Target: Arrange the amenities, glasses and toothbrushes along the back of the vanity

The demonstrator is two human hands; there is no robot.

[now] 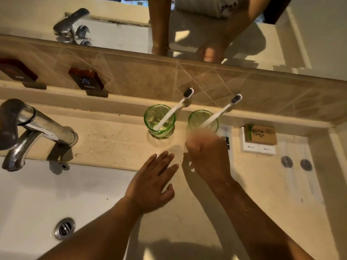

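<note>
Two green glasses stand at the back of the vanity, each with a white toothbrush leaning in it: the left glass (pixel 159 121) with its toothbrush (pixel 176 107), the right glass (pixel 203 120) with its toothbrush (pixel 221 112). My left hand (pixel 152 182) lies flat and open on the counter in front of them, holding nothing. My right hand (pixel 208 154) is blurred just in front of the right glass, its fingers reaching the glass's near side; whether they grip it is unclear. A brown amenity box (pixel 260 134) lies on white packets (pixel 259 148) to the right.
A chrome faucet (pixel 35 128) stands at the left over the white basin (pixel 47 199) with its drain (pixel 64 228). A dark "COLD" sign (pixel 86 79) leans on the tiled backsplash. Two small round grey objects (pixel 296 163) lie at the right. The mirror (pixel 187 25) runs above.
</note>
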